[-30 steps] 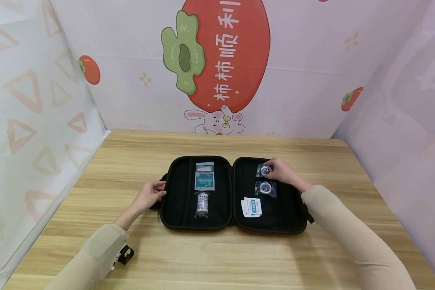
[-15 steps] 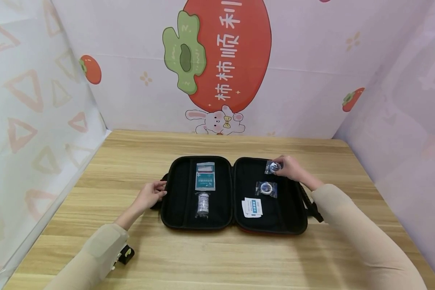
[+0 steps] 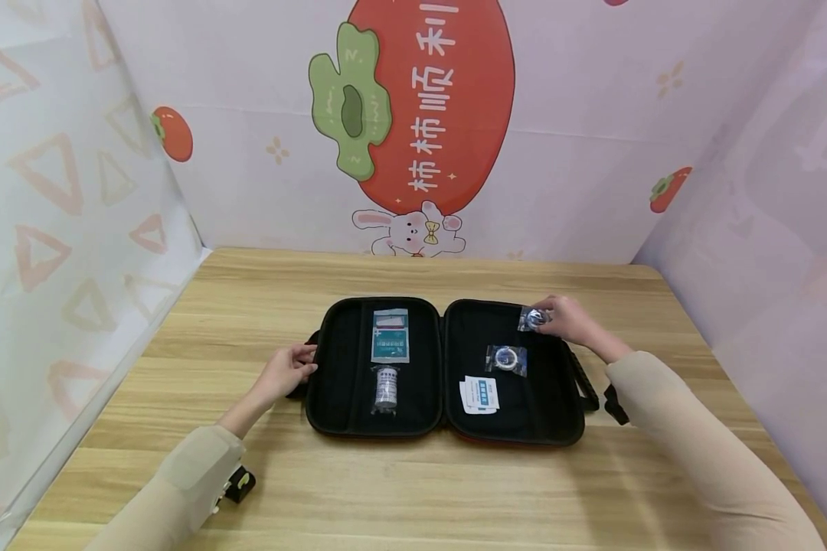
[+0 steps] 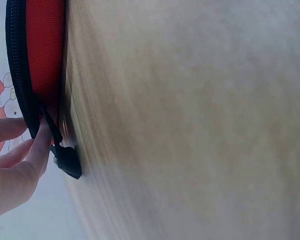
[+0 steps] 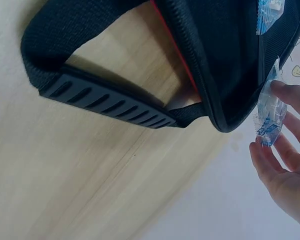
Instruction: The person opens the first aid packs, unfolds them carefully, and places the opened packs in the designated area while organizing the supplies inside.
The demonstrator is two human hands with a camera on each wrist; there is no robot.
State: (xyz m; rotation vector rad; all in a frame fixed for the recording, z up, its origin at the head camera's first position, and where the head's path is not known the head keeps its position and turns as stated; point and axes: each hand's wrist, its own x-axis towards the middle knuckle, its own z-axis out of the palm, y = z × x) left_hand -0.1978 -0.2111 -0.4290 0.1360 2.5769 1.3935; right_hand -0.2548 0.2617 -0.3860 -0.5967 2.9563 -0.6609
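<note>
An unzipped black case with a red outside lies spread flat on the table. My left hand pinches the rim of its left half, thumb and fingers on either side of the zip. At the far right corner my right hand holds a small tape roll in a clear wrapper between thumb and fingertips, above the case. Another wrapped tape roll and some white-and-blue sachets lie in the right half. The left half has a green packet and a wrapped bandage roll.
A black carry handle sticks out from the case's right side over the wooden table. Printed cloth walls stand behind and at both sides. A black zip pull hangs by the left fingers.
My right hand has moved the held tape roll to the right, away from the other roll and towards the case's far right corner. The left hand stays at the rim.
</note>
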